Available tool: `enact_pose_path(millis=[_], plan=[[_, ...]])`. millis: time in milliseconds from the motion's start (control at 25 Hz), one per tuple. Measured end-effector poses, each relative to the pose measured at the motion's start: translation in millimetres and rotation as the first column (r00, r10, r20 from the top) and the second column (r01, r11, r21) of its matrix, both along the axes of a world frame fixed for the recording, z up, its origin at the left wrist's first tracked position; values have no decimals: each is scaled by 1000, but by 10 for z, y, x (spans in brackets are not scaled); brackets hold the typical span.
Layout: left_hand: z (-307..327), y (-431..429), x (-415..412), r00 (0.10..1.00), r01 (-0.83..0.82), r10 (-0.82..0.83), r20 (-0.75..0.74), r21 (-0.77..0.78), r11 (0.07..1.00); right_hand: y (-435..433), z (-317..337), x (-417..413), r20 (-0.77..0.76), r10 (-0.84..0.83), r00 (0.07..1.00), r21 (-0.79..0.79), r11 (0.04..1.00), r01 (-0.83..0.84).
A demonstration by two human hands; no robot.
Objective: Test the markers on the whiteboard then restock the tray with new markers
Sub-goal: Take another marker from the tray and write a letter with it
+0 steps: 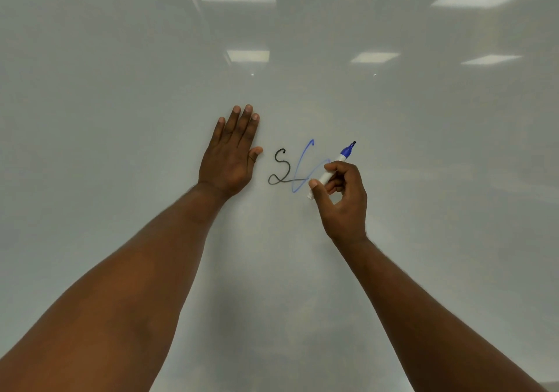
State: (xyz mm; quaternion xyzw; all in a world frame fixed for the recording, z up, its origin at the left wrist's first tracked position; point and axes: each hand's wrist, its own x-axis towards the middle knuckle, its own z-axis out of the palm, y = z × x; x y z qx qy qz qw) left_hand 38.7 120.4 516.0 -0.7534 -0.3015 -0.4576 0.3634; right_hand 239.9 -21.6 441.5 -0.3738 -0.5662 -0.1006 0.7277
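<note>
The whiteboard (121,89) fills the whole view. My right hand (343,201) grips an uncapped blue marker (335,166) with a white barrel, its dark tip pointing up and right against or just off the board. A black squiggle (281,168) and a blue looping stroke (304,166) overlap on the board just left of the marker. My left hand (231,152) lies flat on the board, fingers together and straight, to the left of the black squiggle. The tray is out of view.
Ceiling light panels (248,56) are reflected in the glossy upper part of the board. Both my bare forearms reach up from the bottom corners. Nothing else shows in the head view.
</note>
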Motion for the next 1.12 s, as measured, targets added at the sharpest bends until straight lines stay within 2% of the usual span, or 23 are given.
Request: enact_pose_path(millis=[360, 560, 840, 1120], plan=[[1, 20, 8, 999, -36, 36, -4, 10, 999, 46, 28, 9, -16, -17, 1000, -42, 999, 17], [-3, 23, 10, 999, -43, 43, -4, 12, 999, 55, 40, 4, 15, -29, 999, 6, 1000, 29], [-1, 31, 5, 999, -35, 35, -8, 1, 999, 133, 5, 51, -76, -54, 996, -83, 995, 48], [0, 17, 4, 999, -35, 35, -11, -2, 999, 73, -135, 113, -55, -96, 994, -82, 992, 91]])
